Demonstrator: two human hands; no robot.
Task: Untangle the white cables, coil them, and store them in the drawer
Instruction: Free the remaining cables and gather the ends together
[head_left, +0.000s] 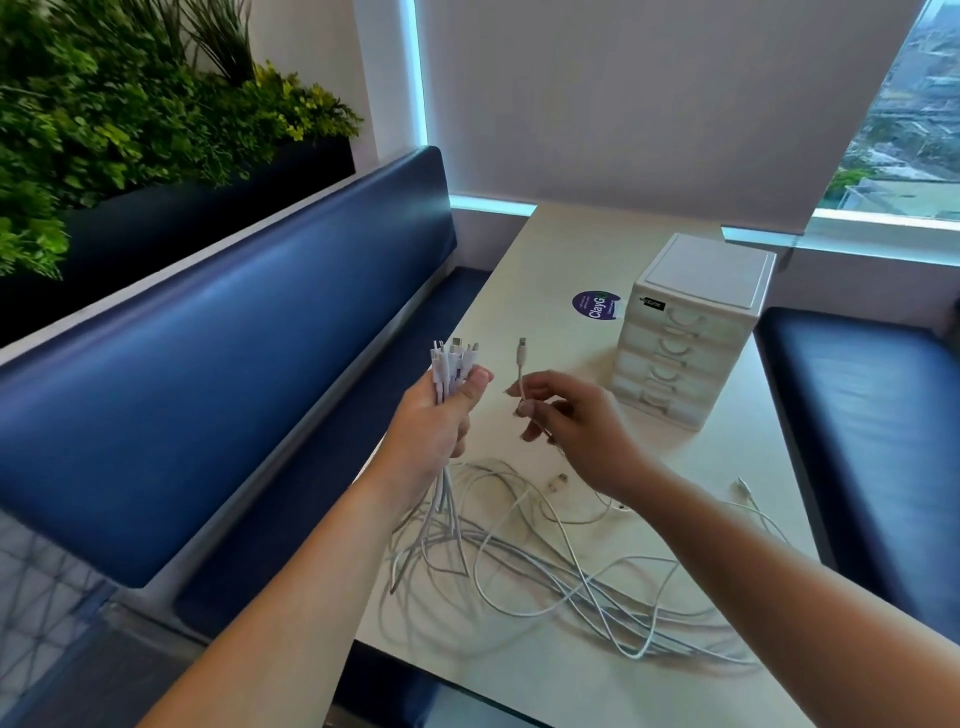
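Gathering connector ends, the left hand (439, 415) grips a cable bundle (452, 364) while the right hand (566, 421) pinches another plug (522, 349), likely joining it next

Cool window (904, 119) daylight, soft shadows, bench (208, 395) sheen, wide-angle edge bending.
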